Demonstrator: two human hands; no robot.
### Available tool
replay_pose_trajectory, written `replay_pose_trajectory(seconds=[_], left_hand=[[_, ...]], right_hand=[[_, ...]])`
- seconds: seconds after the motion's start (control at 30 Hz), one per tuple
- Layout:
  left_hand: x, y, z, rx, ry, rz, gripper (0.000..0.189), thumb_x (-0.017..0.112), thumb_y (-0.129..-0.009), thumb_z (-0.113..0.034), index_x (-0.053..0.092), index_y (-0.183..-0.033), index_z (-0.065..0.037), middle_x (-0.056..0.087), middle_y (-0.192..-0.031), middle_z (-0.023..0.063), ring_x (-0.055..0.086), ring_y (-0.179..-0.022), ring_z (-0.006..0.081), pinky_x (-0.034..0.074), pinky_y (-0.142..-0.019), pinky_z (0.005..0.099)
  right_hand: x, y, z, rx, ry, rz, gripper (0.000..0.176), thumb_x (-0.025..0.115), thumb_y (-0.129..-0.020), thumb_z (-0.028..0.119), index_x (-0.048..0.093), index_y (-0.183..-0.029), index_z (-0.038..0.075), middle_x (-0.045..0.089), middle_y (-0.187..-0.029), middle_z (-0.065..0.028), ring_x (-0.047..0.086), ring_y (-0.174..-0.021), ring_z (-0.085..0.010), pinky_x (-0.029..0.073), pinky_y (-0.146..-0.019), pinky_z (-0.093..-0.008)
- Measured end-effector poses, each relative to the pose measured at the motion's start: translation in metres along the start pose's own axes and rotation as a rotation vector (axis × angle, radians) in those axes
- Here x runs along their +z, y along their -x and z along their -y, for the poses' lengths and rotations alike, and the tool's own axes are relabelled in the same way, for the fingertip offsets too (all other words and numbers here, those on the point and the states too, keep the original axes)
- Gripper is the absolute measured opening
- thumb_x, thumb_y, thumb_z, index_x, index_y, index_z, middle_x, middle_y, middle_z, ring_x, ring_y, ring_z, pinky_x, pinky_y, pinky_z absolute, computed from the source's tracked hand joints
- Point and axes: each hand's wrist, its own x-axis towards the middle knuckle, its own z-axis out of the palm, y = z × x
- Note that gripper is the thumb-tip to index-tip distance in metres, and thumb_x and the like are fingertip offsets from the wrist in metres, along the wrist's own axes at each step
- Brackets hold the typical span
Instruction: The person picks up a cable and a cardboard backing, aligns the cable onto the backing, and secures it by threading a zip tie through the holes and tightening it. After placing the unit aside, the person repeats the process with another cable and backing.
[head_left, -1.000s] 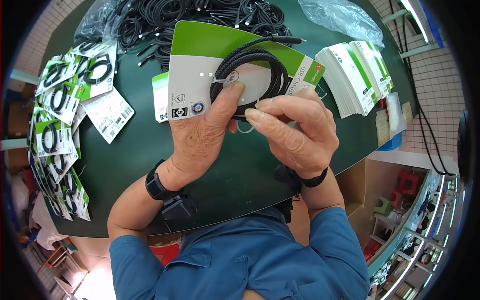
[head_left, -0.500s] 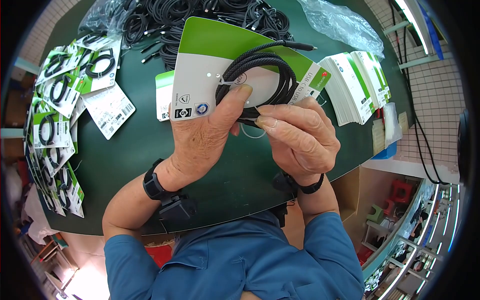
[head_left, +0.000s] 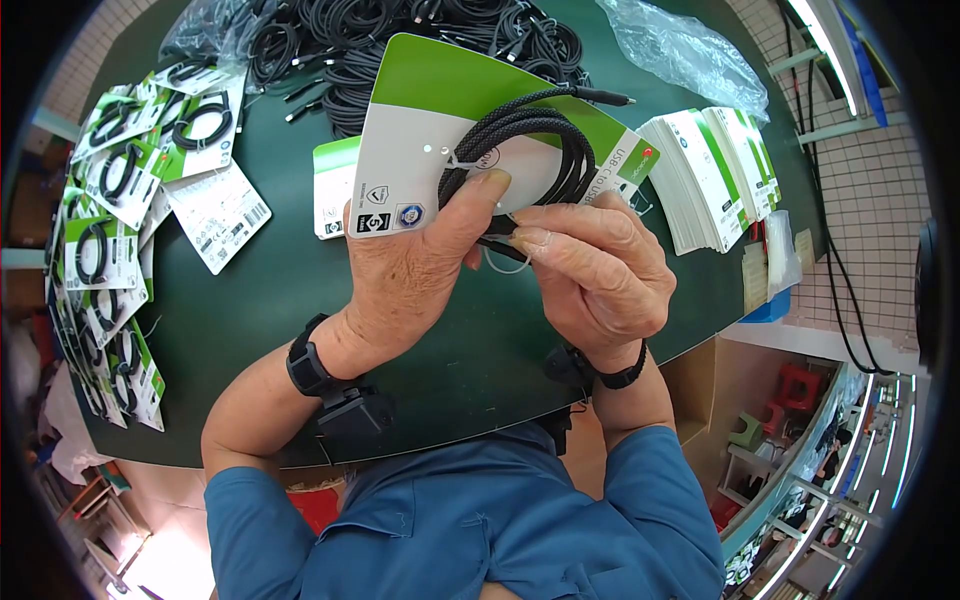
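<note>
A coiled black braided USB cable [head_left: 575,160] lies against a green-and-white packaging card [head_left: 405,150] printed "USB-C to USB". My left hand [head_left: 410,265] grips card and coil together, its thumb pressed over the coil's left side. A thin white tie [head_left: 462,163] crosses the coil there. My right hand [head_left: 605,265] pinches at the lower edge of the coil with thumb and fingertips; part of the cable is hidden behind them. Below the fingertips hangs a pale loop of tie [head_left: 508,266]. One cable connector [head_left: 605,96] sticks out at upper right.
Bundled black cables [head_left: 350,80] heap at the back of the green table [head_left: 270,330]. Carded cables [head_left: 120,180] pile up on the left. Stacks of cards [head_left: 695,180] stand at right, near a clear plastic bag [head_left: 685,60]. Another card [head_left: 335,185] lies behind my left hand.
The card and cable have shifted slightly to the right, with my left hand still gripping them. My right fingers remain pinched at the coil, having moved only a little.
</note>
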Motion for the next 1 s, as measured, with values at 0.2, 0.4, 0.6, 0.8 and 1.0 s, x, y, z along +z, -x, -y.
replay_pose_trajectory(seconds=[0.2,0.4,0.6,0.8,1.0], left_hand=[[-0.005,0.0,0.002,0.082,-0.128,0.061,0.019,0.071,-0.097,-0.01,0.075,-0.115,-0.013,0.069,-0.098,0.0031,0.062,-0.061,0.0072,0.048,-0.047,0.0207],[-0.005,0.0,0.005,0.15,-0.217,0.064,0.022,0.071,-0.095,-0.007,0.075,-0.115,-0.014,0.069,-0.098,0.0032,0.061,-0.06,0.0074,0.048,-0.048,0.0202],[-0.003,0.002,0.004,0.069,-0.127,0.058,0.027,0.071,-0.092,-0.004,0.076,-0.115,-0.017,0.069,-0.094,0.0019,0.062,-0.06,0.0076,0.047,-0.048,0.0202],[-0.005,0.003,0.014,0.217,-0.259,0.078,0.027,0.07,-0.092,-0.002,0.077,-0.114,-0.017,0.07,-0.092,0.0015,0.062,-0.06,0.0075,0.047,-0.049,0.0205],[-0.009,0.003,0.016,0.164,-0.26,0.095,0.023,0.072,-0.093,-0.003,0.076,-0.113,-0.013,0.071,-0.091,0.002,0.061,-0.06,0.0072,0.047,-0.049,0.0203]], right_hand=[[0.0,0.001,-0.001,0.009,-0.014,-0.016,0.028,0.086,-0.082,-0.002,0.077,-0.106,0.009,0.078,-0.098,-0.0138,0.062,-0.068,-0.0179,0.045,-0.058,-0.0272],[0.0,0.0,-0.001,0.017,-0.008,-0.003,0.027,0.084,-0.083,-0.003,0.076,-0.106,0.009,0.078,-0.097,-0.0141,0.063,-0.068,-0.0183,0.046,-0.058,-0.0272],[0.0,-0.003,-0.001,0.035,-0.023,0.025,0.027,0.082,-0.082,-0.007,0.075,-0.103,0.007,0.077,-0.096,-0.0144,0.068,-0.072,-0.0199,0.052,-0.061,-0.0284],[0.003,-0.008,0.009,0.196,-0.018,0.074,0.025,0.077,-0.08,-0.014,0.073,-0.098,0.003,0.077,-0.092,-0.0135,0.074,-0.077,-0.0215,0.058,-0.066,-0.0309],[0.002,-0.011,0.01,0.134,0.048,0.098,0.028,0.077,-0.076,-0.014,0.073,-0.098,0.002,0.076,-0.091,-0.0129,0.074,-0.076,-0.0241,0.06,-0.065,-0.0322]])
